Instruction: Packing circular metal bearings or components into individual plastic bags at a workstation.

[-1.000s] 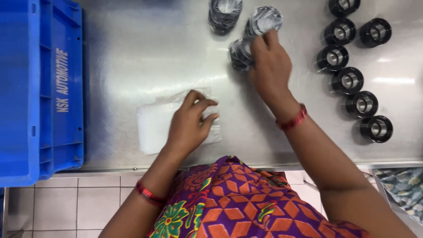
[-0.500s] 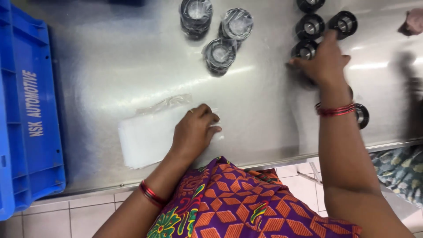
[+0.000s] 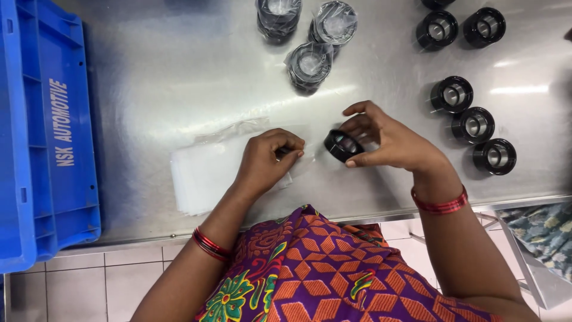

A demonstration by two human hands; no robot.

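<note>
While right hand (image 3: 390, 140) grips black ring part (image 3: 342, 145) just above steel table (image 3: 179, 77), left hand (image 3: 265, 161) pinches top clear bag on bag stack (image 3: 205, 173). Advice: lift single bag only, open mouth fully, keep part level.

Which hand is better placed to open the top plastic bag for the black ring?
Left. The left hand already pinches the bag stack, while the right hand holds the black ring.

A black ring-shaped part (image 3: 343, 145), tilted, held above clear plastic bags (image 3: 205, 170), apparently stacked flat
</note>
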